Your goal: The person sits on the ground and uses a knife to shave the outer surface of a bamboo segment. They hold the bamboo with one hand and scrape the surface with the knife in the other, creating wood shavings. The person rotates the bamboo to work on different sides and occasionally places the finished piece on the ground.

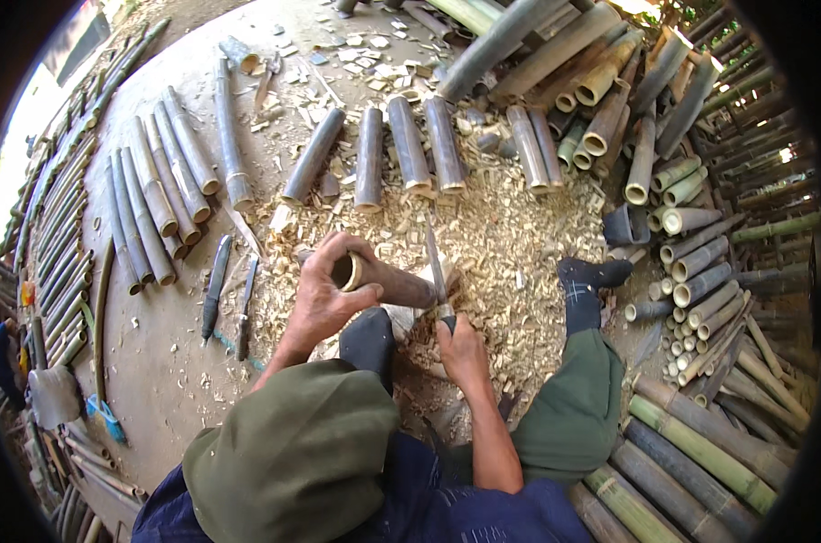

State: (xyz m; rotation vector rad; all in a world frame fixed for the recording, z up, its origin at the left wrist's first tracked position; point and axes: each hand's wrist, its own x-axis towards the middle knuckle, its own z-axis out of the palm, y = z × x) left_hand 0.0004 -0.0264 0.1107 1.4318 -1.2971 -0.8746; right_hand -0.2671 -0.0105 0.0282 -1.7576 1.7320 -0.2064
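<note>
Right hand (465, 348): wrapped around knife (437, 269) handle, blade pointing away.
Left hand (322, 297): fingers and thumb clasping bamboo tube (396, 284).
Tube axis: left to right, ahead of the knees, open mouth leftward.
Beyond: wood chips (532, 249).

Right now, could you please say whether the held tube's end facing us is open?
Open: the bamboo tube in the left hand shows a pale-rimmed hollow.
</note>
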